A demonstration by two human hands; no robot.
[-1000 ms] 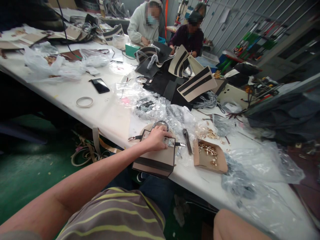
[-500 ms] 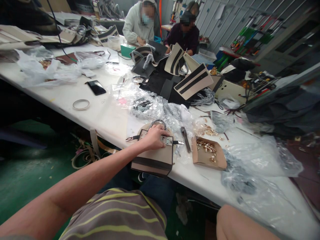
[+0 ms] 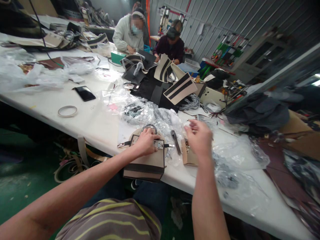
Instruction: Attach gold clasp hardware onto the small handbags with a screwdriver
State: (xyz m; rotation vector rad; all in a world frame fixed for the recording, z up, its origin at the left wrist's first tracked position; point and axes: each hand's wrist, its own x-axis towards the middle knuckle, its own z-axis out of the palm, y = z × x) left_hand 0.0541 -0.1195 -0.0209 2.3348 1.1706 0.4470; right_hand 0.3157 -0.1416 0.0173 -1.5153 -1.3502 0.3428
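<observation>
A beige handbag (image 3: 143, 163) with dark edging lies at the table's front edge, metal-tipped dark straps sticking out on both sides. My left hand (image 3: 147, 141) grips its upper edge, fingers curled over beside a metal plate (image 3: 159, 144). My right hand (image 3: 200, 136) hangs above a small cardboard box (image 3: 190, 159) with gold-coloured metal fittings (image 3: 187, 146) in it, and covers much of that box. Its fingers are bent together; whatever is between them is too blurred to make out. Between the two hands lies a dark-handled tool (image 3: 176, 141).
Clear plastic bags (image 3: 232, 180) spread right of the box. Striped bag panels (image 3: 180, 88) and black pieces are heaped mid-table. A phone (image 3: 85, 93) and a tape roll (image 3: 67, 111) lie on the left. Two co-workers (image 3: 128, 35) work across the table.
My right hand has come into view and moved over the cardboard box. My left hand stays on the handbag. The view has swung slightly to the right.
</observation>
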